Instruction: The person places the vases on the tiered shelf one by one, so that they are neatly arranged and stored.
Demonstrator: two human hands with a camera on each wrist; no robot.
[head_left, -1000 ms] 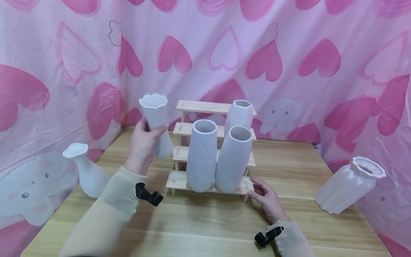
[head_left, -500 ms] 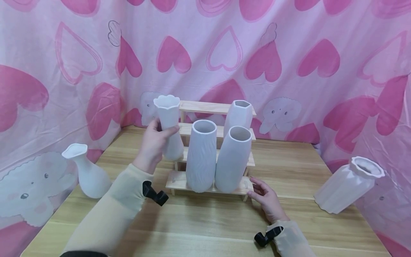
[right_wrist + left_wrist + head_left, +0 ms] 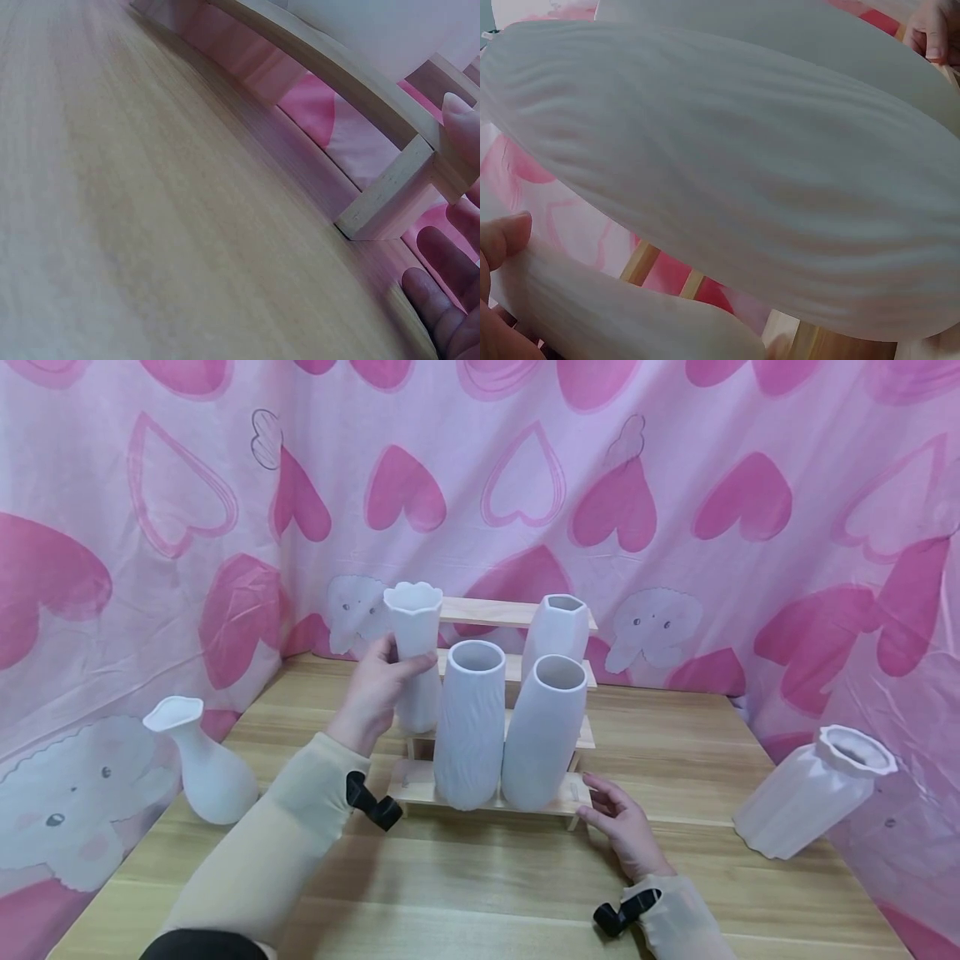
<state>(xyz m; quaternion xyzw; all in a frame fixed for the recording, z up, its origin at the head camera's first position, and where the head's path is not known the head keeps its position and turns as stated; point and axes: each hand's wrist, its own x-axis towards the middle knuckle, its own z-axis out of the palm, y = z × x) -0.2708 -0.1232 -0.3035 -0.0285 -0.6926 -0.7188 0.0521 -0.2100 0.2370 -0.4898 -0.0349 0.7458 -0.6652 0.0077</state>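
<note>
My left hand (image 3: 375, 689) grips a white vase with a scalloped rim (image 3: 415, 622) around its middle, thumb across the front. The vase is upright at the left side of a stepped wooden display shelf (image 3: 480, 612), its base overlapping the second step from the bottom. On the lowest step stand a ribbed white vase (image 3: 470, 735) and a smooth white vase (image 3: 546, 735). Behind them is a vase with an angular mouth (image 3: 557, 631). My right hand (image 3: 628, 835) holds the right end of the lowest step, its thumb (image 3: 461, 124) at the edge.
A curvy white vase (image 3: 213, 777) leans at the table's left edge. Toward the right edge, a white vase with a ruffled neck (image 3: 810, 797) stands on the wooden table (image 3: 487, 893). A pink heart-patterned curtain (image 3: 465, 460) closes off the back and sides.
My left hand has carried the scalloped vase rightward, from beside the shelf to in front of its left part. The right hand has kept its place on the step.
</note>
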